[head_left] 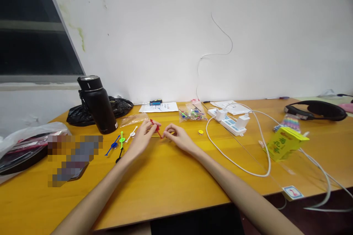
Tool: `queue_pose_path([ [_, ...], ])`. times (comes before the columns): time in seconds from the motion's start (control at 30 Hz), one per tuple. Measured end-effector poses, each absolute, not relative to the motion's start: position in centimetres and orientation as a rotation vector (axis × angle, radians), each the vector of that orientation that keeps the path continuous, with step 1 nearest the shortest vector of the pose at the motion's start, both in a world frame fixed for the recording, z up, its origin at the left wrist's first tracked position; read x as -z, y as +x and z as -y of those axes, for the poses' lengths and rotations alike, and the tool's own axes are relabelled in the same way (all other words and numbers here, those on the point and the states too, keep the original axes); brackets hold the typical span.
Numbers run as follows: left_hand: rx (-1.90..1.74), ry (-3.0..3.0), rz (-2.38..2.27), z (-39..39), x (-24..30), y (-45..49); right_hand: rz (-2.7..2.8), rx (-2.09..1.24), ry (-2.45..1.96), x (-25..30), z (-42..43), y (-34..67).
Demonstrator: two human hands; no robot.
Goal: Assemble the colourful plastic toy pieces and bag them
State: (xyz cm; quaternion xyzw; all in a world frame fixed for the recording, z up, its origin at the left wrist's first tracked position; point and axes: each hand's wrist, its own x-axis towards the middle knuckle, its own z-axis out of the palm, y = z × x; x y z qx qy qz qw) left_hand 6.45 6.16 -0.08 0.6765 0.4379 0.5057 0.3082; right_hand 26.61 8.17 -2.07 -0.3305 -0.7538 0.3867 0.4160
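Note:
My left hand (145, 133) is closed on a red arrow spinner (157, 127), whose pointed head sticks up past the fingers. Close by on the right, my right hand (178, 137) has its fingers curled into a pinch at the spinner's lower end. What those fingertips hold, if anything, is too small to make out. A thin yellow piece (156, 136) lies partly hidden beneath the spinner. Left of my left hand are a white spinner (132, 134), a green spinner (121, 140), a blue spinner (114, 145) and a black spinner (119, 156), partly behind my wrist.
A yellow disc (200, 132) lies right of my hands. Behind are a bag of coloured parts (192, 113) and a screwdriver (156, 102). A black bottle (99, 106) stands left. A power strip (233, 125) with looping white cables and a yellow-green box (285, 143) occupy the right.

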Motion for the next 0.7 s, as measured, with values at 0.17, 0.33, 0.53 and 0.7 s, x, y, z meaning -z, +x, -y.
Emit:
queue_pose_path([
  [0.17,-0.920,1.875,-1.376,-3.4,-0.4,0.9,2.074,-0.345,-1.466,0.7,-9.5,30.6],
  [0.33,-0.898,1.884,-1.532,-1.6,0.4,-1.1,2.017,-0.036,-1.948,-0.5,-10.6,35.9],
  [0.53,-0.906,1.883,-1.575,-1.2,-0.2,-0.2,2.060,-0.306,-1.962,-0.2,-11.5,37.7],
  [0.7,-0.939,1.897,-1.565,-1.6,-0.2,-0.2,2.172,-0.354,-1.711,0.3,-11.8,36.6],
])
